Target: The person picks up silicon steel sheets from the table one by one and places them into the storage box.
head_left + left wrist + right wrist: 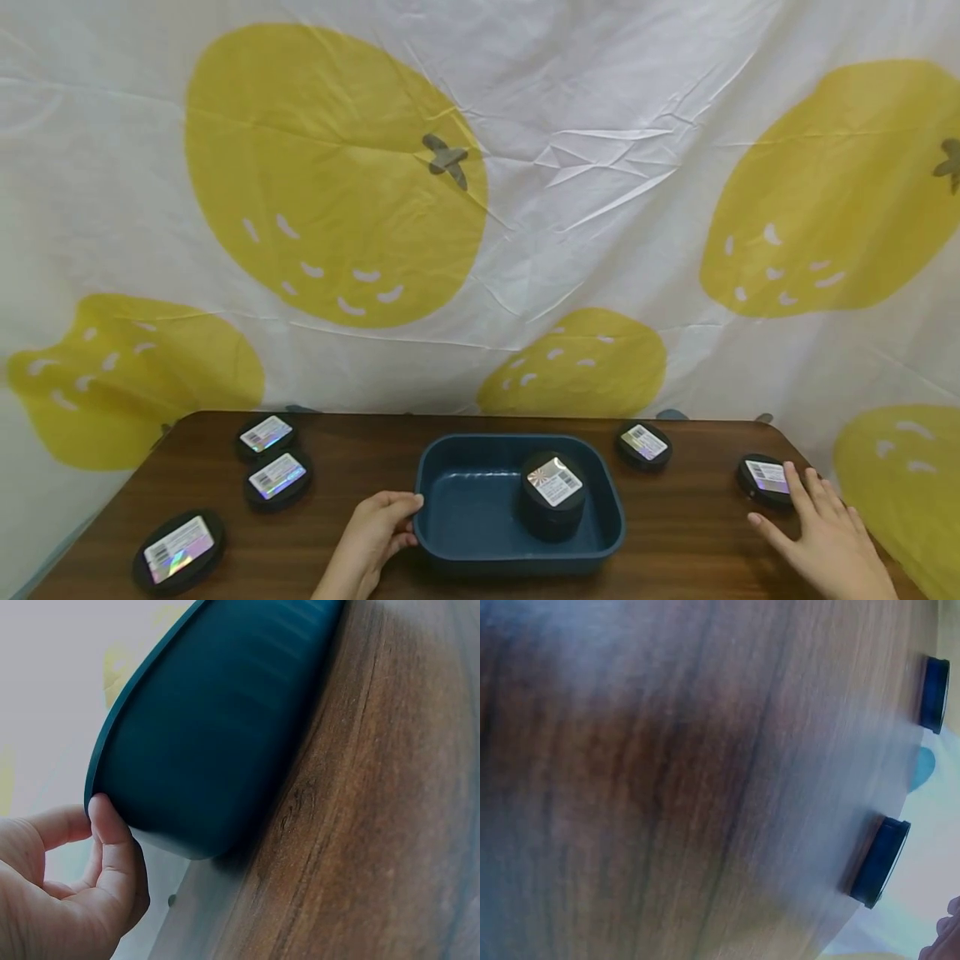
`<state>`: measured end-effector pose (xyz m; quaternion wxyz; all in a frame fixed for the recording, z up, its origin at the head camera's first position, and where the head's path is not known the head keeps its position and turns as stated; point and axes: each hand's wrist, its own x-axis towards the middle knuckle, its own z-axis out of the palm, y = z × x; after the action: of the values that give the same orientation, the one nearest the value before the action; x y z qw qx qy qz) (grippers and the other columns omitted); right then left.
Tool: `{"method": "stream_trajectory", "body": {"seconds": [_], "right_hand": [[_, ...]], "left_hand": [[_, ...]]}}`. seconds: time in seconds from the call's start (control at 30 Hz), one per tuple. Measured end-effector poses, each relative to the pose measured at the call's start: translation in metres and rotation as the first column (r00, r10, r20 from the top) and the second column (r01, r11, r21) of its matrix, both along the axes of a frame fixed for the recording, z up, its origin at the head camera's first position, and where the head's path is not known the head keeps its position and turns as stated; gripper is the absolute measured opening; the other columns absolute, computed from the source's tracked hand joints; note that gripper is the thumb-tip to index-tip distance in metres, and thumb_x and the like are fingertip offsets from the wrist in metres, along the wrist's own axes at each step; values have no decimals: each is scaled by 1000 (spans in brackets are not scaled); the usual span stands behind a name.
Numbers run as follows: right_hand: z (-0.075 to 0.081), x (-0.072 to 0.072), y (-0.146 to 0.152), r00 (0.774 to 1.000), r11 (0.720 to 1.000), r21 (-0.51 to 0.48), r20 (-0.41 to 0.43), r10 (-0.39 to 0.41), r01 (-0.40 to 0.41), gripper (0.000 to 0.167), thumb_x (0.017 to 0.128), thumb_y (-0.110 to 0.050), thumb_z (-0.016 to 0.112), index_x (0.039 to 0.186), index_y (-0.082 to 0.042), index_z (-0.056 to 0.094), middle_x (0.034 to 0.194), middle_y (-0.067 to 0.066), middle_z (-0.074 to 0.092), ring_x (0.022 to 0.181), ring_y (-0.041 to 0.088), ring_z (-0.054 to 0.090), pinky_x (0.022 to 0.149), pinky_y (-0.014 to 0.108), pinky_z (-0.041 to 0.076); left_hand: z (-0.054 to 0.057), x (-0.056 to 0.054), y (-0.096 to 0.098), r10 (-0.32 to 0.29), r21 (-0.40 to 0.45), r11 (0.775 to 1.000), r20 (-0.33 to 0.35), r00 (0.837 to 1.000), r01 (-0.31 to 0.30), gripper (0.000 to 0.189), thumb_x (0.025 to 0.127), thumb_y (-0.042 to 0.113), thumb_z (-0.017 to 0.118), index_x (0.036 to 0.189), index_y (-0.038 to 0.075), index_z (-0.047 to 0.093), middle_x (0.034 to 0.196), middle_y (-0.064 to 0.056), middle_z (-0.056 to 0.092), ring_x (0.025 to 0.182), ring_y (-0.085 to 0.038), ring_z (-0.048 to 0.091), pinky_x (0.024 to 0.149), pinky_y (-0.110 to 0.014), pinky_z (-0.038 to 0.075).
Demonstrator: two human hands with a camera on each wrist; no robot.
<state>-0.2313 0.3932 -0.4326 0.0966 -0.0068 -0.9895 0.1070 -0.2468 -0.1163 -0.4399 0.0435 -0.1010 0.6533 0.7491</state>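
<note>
My left hand (pixel 372 537) pinches the left rim of a dark blue rectangular basin (pixel 517 552) between thumb and fingers. In the left wrist view the thumb and fingers (pixel 114 847) meet at the rim, and the basin's wall rises off the wood. Inside, toward the right, sits a tall black round container (pixel 553 518) with a white label on top. At the table's right side my right hand (pixel 832 537) is spread with fingers straight, overlapping the edge of a flat black round tin (pixel 765 483). Only its fingertips (pixel 946 930) show in the right wrist view.
Behind the basin's right corner lies another labelled black tin (pixel 643 447). On the left are three more: a back one (pixel 265 435), one just before it (pixel 277 481) and a nearer one (pixel 178 552). A lemon-print cloth (pixel 600 250) hangs behind the wooden table (pixel 360 458).
</note>
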Motion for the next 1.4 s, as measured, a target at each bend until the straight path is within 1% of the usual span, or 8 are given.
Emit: {"method": "stream_trajectory", "body": {"seconds": [0.17, 0.3, 0.43, 0.63, 0.87, 1.0, 1.2, 1.4], "right_hand": [[-1, -3, 4, 1000, 1000, -22, -1, -11, 11, 93, 92, -56, 43, 145, 1, -7, 140, 43, 2, 128, 58, -9, 96, 73, -3], [-1, -8, 6, 999, 999, -28, -34, -17, 16, 94, 92, -54, 45, 145, 3, -6, 139, 44, 4, 127, 59, -2, 95, 74, 1], [-1, -15, 7, 996, 999, -30, -79, -31, 28, 95, 91, -53, 49, 143, 10, 0, 136, 47, 9, 125, 61, 7, 93, 75, 9], [-4, -24, 6, 991, 995, -81, -114, -63, 54, 99, 88, -52, 54, 141, 15, 6, 135, 48, 13, 124, 63, 9, 94, 73, 12], [-5, -32, 6, 994, 982, -177, -76, -82, 68, 102, 89, -52, 53, 139, 17, -1, 137, 46, 7, 127, 60, 3, 100, 68, 8], [-3, -37, 6, 994, 974, -208, -31, -104, 95, 104, 89, -54, 52, 138, 18, -3, 138, 46, 6, 126, 60, 5, 98, 69, 12], [0, -48, 6, 986, 947, -275, 57, -158, 168, 108, 87, -57, 52, 137, 18, -9, 135, 48, 2, 123, 63, 7, 96, 69, 16], [-3, -54, 7, 979, 930, -308, 39, -200, 202, 111, 84, -54, 58, 134, 24, -3, 133, 50, 8, 123, 62, 12, 98, 66, 19]], "left_hand": [[-1, 1, 0, -6, 4, 1000, -6, 1000, 6, 17, 86, 7, 59, 94, -8, 56, 69, -3, 51, 61, -12, 50, 53, -21, 47], [-1, 2, 0, -10, 4, 1000, -13, 1000, 10, 17, 87, 7, 58, 95, -8, 55, 69, -4, 52, 61, -12, 50, 54, -22, 47], [-1, 2, 0, -6, -1, 1000, -14, 1000, 6, 18, 87, 7, 58, 95, -9, 56, 69, -4, 52, 60, -12, 50, 54, -22, 48], [-1, 2, -2, -1, -1, 1000, -14, 1000, 1, 19, 86, 8, 59, 95, -9, 56, 68, -3, 52, 60, -12, 51, 53, -22, 48], [0, 2, -1, 6, -4, 1000, -10, 1000, -6, 20, 86, 8, 60, 96, -9, 57, 69, -4, 53, 60, -12, 51, 53, -22, 48], [0, 2, -1, 7, -7, 1000, -3, 1000, -7, 21, 86, 8, 60, 97, -10, 56, 69, -5, 53, 60, -12, 51, 53, -22, 48], [1, 3, -1, 8, 3, 1000, -6, 1000, -8, 20, 85, 8, 61, 96, -9, 57, 67, -3, 53, 59, -11, 51, 52, -20, 48], [1, 4, -1, 5, 18, 1000, -6, 1000, -4, 19, 85, 8, 61, 95, -8, 57, 66, -2, 53, 58, -10, 50, 51, -19, 47]]}}
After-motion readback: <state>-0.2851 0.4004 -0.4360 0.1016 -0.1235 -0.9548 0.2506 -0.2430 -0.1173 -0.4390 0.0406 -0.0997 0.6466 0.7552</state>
